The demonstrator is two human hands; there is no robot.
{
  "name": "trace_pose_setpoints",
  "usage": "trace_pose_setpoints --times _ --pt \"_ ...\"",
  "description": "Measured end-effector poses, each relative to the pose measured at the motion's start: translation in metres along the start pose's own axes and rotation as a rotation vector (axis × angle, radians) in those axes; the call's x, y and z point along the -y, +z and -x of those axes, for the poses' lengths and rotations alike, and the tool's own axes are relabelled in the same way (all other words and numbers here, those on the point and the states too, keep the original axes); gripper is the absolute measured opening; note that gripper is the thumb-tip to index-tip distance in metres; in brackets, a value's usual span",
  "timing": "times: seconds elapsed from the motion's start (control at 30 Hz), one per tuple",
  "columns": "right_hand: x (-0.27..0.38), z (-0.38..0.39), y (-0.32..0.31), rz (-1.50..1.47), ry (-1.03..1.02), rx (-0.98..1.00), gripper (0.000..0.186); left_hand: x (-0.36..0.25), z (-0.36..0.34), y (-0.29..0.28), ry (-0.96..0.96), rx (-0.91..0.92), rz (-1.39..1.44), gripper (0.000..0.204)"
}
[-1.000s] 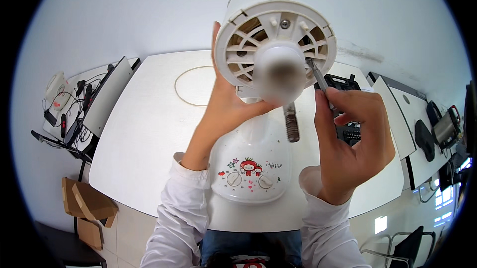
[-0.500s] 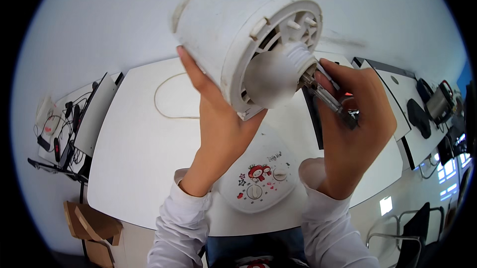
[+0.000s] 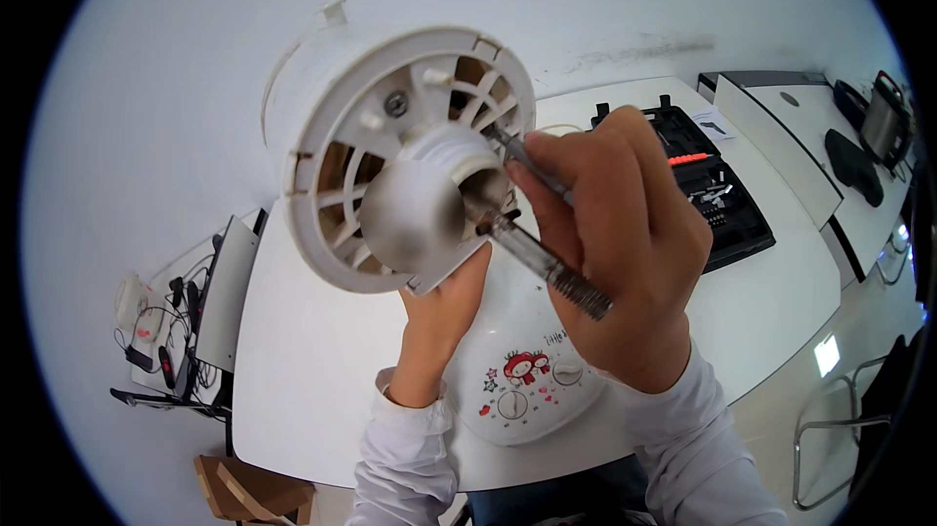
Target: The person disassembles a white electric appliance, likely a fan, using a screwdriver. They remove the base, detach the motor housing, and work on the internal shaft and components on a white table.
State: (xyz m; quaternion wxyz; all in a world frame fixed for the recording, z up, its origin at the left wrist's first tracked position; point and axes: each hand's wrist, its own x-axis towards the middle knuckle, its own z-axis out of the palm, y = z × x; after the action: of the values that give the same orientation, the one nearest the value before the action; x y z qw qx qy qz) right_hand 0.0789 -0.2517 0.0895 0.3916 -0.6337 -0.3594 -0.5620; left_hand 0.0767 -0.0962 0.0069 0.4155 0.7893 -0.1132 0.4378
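A white cylindrical housing (image 3: pixel 310 170), its slotted round end facing me, is held up above the table. My left hand (image 3: pixel 444 316) is closed under the housing's lower edge, its fingers partly hidden. A screw sits in the slotted end, and a pale round part beside the collar looks blurred. From the white collar a metal shaft (image 3: pixel 547 267) with a threaded tip sticks out. My right hand (image 3: pixel 630 243) pinches a slim grey metal rod (image 3: pixel 527 163), its tip at the slots beside the collar. Below lies a white base (image 3: pixel 532 419) with two knobs and red cartoon prints.
An open black tool case (image 3: pixel 747 233) with bits and an orange-red tool stands at the right of the white table (image 3: pixel 322 399). Side desks carry cables (image 3: pixel 185 321) at left and a metal kettle (image 3: pixel 883 121) at right. A cardboard box (image 3: pixel 249 487) stands below left.
The housing has turned its slotted end more toward me and moved left in view. My right hand has brought the rod's tip to the slots. The tool case now shows more fully.
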Motion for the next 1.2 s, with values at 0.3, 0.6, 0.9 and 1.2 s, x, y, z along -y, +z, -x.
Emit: trace_pose_setpoints --times 0.3,0.6,0.9,1.2 --pt "-0.001 0.001 0.001 -0.050 0.080 0.008 0.025 -0.005 -0.001 0.002 -0.028 0.019 -0.003 0.021" --pt "-0.003 0.004 0.005 -0.061 0.128 -0.024 0.025 -0.004 0.010 -0.001 -0.172 0.056 -0.007 0.017" --pt "0.000 0.001 -0.001 0.029 0.217 0.080 0.018 -0.004 0.015 -0.002 -0.286 0.091 0.009 0.014" --pt "0.006 0.000 -0.009 0.036 0.322 0.233 0.014 -0.002 0.019 -0.006 -0.174 0.114 -0.046 0.013"
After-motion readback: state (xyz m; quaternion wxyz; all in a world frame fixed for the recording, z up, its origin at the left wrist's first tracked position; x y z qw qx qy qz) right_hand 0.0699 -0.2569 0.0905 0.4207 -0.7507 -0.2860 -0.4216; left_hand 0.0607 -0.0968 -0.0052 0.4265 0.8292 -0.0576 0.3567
